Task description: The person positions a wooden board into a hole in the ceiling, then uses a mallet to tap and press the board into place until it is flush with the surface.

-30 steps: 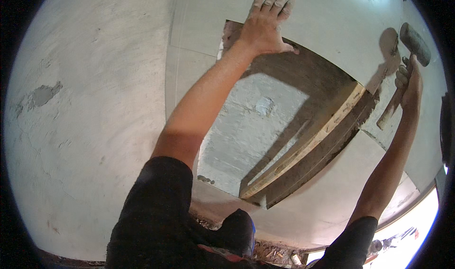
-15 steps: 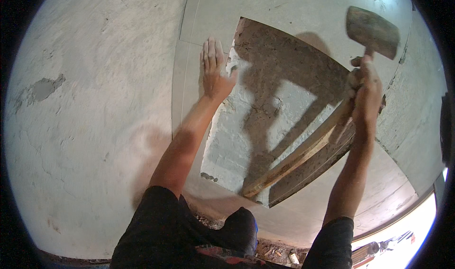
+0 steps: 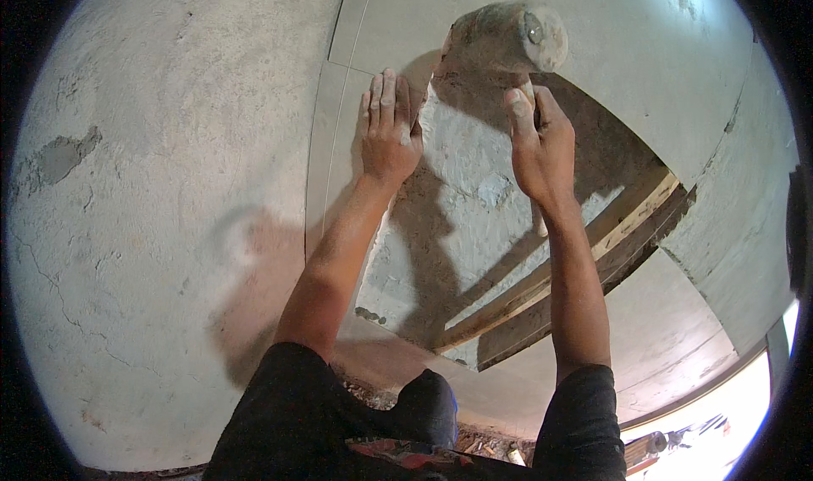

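My left hand [image 3: 391, 142] lies flat on a narrow grey tile strip [image 3: 333, 142], fingers together and pointing up, beside the broken edge of a bare patch. In my right hand [image 3: 546, 155] is the handle of a mallet [image 3: 500, 39], its thumb along the shaft. The mallet's thick, dusty, rounded head is raised above my right hand, over the top of the bare patch. That patch [image 3: 483, 180] shows rough grey mortar, partly in shadow. A wooden batten [image 3: 622, 218] slants across its lower right side, behind my right forearm.
Large grey tiles [image 3: 644, 83] surround the patch above and at right. Rough plaster wall [image 3: 169, 168] fills the left, with a chipped spot [image 3: 63, 157]. Rubble [image 3: 487, 447] lies at the bottom beyond my dark shirt. A bright opening [image 3: 720, 417] shows at lower right.
My right hand has swung the mallet left, from the right-hand tiles to over the patch's top, near my left hand. The left hand stays flat on the strip, its thumb drawn in.
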